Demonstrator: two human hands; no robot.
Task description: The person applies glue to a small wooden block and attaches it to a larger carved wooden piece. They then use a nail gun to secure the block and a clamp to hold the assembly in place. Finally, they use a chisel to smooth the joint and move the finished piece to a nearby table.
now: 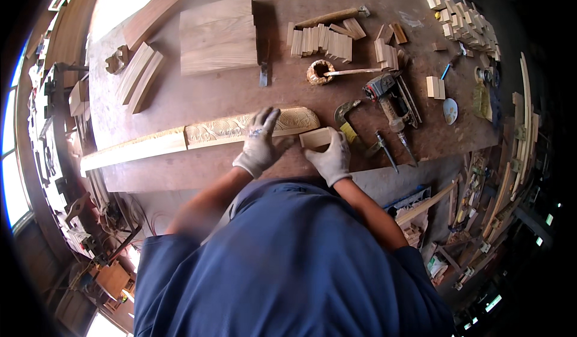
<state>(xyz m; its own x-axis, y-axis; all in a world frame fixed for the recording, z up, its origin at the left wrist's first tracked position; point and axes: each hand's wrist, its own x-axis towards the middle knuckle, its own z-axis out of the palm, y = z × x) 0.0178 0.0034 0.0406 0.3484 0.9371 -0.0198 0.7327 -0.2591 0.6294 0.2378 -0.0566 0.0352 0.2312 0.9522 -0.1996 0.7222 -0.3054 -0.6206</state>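
A long, pale wooden piece with carved swirls (219,130) lies across the near part of the workbench, its rounded end towards the right. My left hand (257,148), in a whitish work glove, reaches over the carved part with fingers stretched out and thumb spread. Whether it presses on the wood I cannot tell. My right hand (333,161), gloved too, grips a small pale wooden block (315,137) between thumb and fingers, just off the rounded end. Right of this hand lie a C-shaped metal clamp (341,113) and a yellow piece (348,134) beside it.
A nail gun (384,97) and a dark rod-like tool (387,151) lie to the right. Beyond are a glue pot (318,72) with a stick, a hammer (330,17), rows of small blocks (321,41) and wide boards (217,36). Curved pieces (138,75) lie far left.
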